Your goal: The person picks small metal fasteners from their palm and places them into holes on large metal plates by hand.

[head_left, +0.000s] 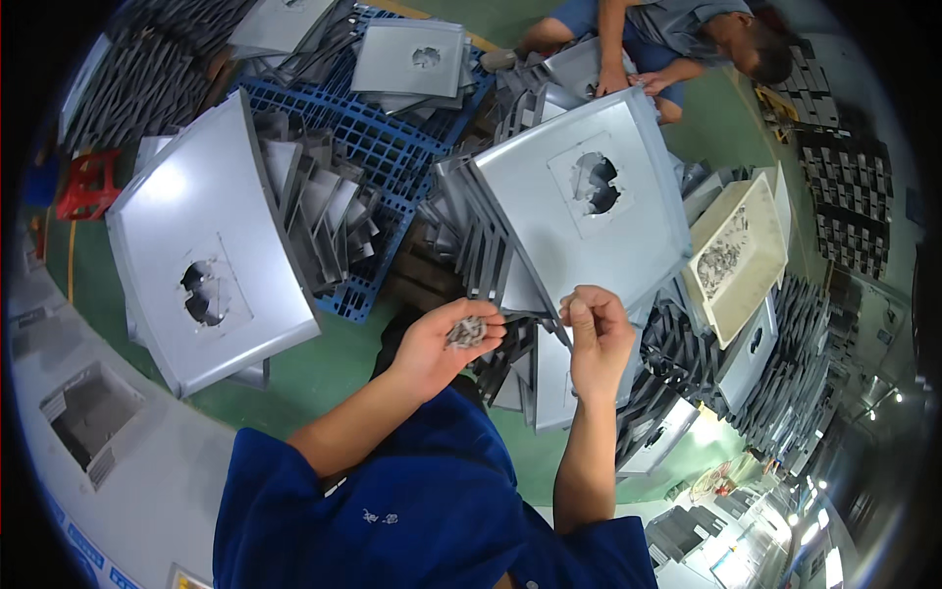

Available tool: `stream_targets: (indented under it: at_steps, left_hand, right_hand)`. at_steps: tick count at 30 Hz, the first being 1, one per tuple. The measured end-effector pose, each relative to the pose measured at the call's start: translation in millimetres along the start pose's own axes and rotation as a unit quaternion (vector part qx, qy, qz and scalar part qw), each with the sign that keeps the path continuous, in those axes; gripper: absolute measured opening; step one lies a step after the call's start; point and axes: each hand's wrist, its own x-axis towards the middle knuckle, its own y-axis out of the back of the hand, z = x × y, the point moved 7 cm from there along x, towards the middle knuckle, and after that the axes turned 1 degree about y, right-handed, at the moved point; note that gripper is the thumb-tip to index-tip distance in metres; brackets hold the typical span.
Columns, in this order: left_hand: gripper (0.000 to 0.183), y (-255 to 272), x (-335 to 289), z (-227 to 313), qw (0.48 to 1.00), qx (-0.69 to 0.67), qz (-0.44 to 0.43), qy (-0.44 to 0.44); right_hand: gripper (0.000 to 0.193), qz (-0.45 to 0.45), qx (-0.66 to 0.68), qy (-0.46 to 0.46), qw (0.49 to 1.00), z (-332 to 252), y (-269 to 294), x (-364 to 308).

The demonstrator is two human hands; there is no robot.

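Note:
My left hand [424, 351] is turned palm up and cupped around a small heap of grey metal pieces [467, 333], too small to name more exactly. To its right, my right hand [601, 339] is raised with thumb and fingertips pinched together; whatever they may hold is hidden. That pinch is beside the near edge of a large grey sheet-metal panel [525, 187], which has a ragged dark opening through it. The panel lies tilted on top of a stack of similar panels. Whether my fingers touch its edge I cannot tell.
Another stacked panel [167, 206] stands at the left. A blue plastic pallet [407, 147] lies between the stacks. A cream bin [760, 280] of small metal pieces rests at the right. Across the panel, a co-worker's hands [614, 80] are at its far edge. A red stool [90, 187] stands far left.

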Motion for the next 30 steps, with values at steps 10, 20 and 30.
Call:
stream_targets:
  at_steps: [10,20,30]
  left_hand:
    - [0.036,16,-11,9,0.996,0.031,0.082,-0.010]
    - [0.034,14,-2,5,0.997,0.020,0.077,-0.009]
    - [0.035,10,7,6,0.997,0.040,0.063,-0.006]
  right_hand:
    - [0.014,0.115,-0.027,0.026,0.993,51,39,118]
    - [0.015,0.056,-0.055,-0.010,0.997,68,28,148]
    - [0.016,0.053,-0.033,-0.007,0.998,68,28,147]
